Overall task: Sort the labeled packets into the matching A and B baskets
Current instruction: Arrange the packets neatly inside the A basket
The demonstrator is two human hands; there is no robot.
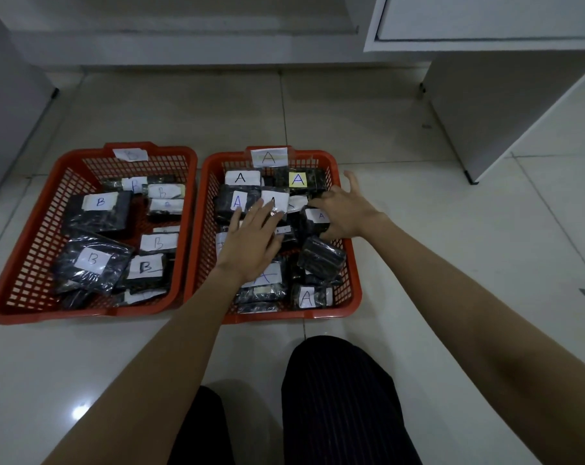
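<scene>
Two red baskets are set side by side on the tiled floor — the B basket and the A basket, each filled with matching labeled packets. Over the A packets, the left hand is spread flat, empty; the right hand is curled on one packet — whether it is gripped cannot be told.

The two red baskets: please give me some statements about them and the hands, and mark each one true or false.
1. Both hands are over the A basket. True: the left hand and the right hand are there.
2. The B basket lies right of the A basket. False: it lies to the left.
3. Every label readable in the B basket shows B. True.
4. Packets lie on the floor between the baskets. False: none lie there.
5. The left hand is a closed fist. False: its fingers are spread flat.
</scene>
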